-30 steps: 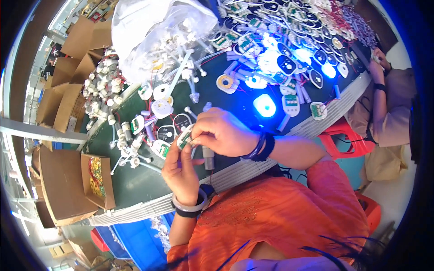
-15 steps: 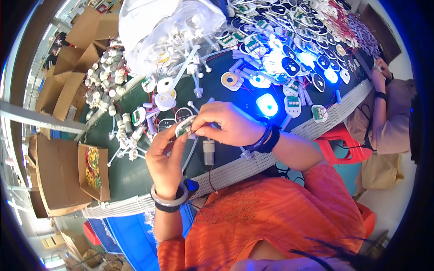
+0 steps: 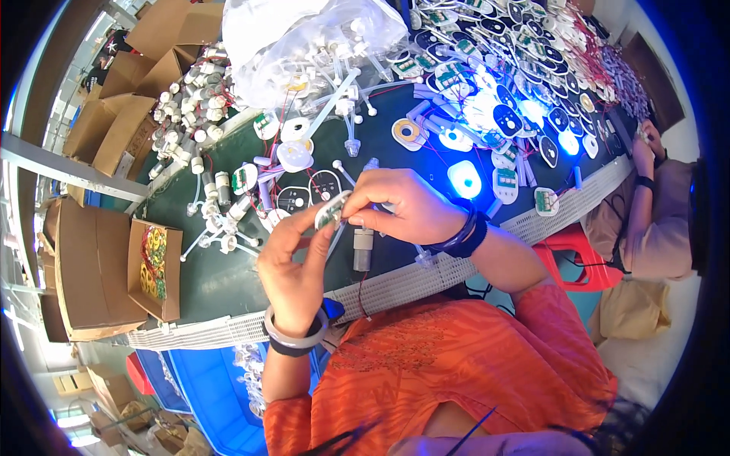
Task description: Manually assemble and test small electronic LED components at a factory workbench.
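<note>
Between thumb and fingers, my left hand [image 3: 293, 266] holds a small white plastic cover with a green circuit board [image 3: 331, 213], tilted up on its edge. At that cover's right end, my right hand [image 3: 407, 209] is closed in a pinch; what its fingertips hold is too small to make out. Just below my hands lies a small grey and white cylindrical motor [image 3: 363, 251], with a red wire trailing over the table's front edge. Beyond my left hand, black-faced covers [image 3: 293, 199] and white round covers [image 3: 295, 155] rest on the dark green table [image 3: 217, 285].
A pile of covers and boards [image 3: 525, 68], some with bright blue lights, fills the far right. A plastic bag of clear tube fittings [image 3: 319, 45] sits at the back. Motors [image 3: 190, 106] and cardboard boxes [image 3: 99, 273] stand left. At right, a co-worker's arm [image 3: 642, 182] reaches the table.
The view has shifted slightly, so the table's contents appear further right. Both my hands keep their grip at the cover, with little visible change.
</note>
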Available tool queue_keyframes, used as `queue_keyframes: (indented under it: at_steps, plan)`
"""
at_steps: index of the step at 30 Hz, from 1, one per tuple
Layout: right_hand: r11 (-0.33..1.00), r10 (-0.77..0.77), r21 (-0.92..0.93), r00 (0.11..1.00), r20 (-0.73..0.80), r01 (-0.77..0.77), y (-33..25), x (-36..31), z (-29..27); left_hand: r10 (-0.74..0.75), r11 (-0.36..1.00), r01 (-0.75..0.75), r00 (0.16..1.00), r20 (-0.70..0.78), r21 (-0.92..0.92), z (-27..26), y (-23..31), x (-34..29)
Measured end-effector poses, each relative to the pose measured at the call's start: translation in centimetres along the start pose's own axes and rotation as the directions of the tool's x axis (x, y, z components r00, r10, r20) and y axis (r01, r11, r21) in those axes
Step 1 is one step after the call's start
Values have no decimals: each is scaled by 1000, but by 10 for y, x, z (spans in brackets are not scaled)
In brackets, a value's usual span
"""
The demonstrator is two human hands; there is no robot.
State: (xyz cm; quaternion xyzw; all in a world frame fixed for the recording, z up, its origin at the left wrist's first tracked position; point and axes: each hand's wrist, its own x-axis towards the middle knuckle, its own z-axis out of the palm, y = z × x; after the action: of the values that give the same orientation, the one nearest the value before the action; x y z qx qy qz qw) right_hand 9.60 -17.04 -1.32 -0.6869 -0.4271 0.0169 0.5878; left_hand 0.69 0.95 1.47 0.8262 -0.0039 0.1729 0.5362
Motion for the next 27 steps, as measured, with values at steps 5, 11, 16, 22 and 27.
queue_keyframes:
  at_steps: [5,11,16,22,27]
  plan:
    - [994,-102,-23,986,134,106,0,-1,5,48,995,-45,999,-24,90,-7,-1,-24]
    - [979,-170,-77,965,201,189,-2,-6,17,-43,997,46,998,-48,62,-15,-8,-43]
    - [980,-165,-78,966,200,184,-2,-4,17,-35,999,36,999,-30,30,-16,-22,-45]
    - [983,-144,-90,975,169,161,-2,-4,16,-101,992,100,995,-3,-74,-11,-18,-43]
    - [985,-118,-110,981,152,135,-3,-4,15,-176,944,187,982,64,-271,-4,-18,-41]
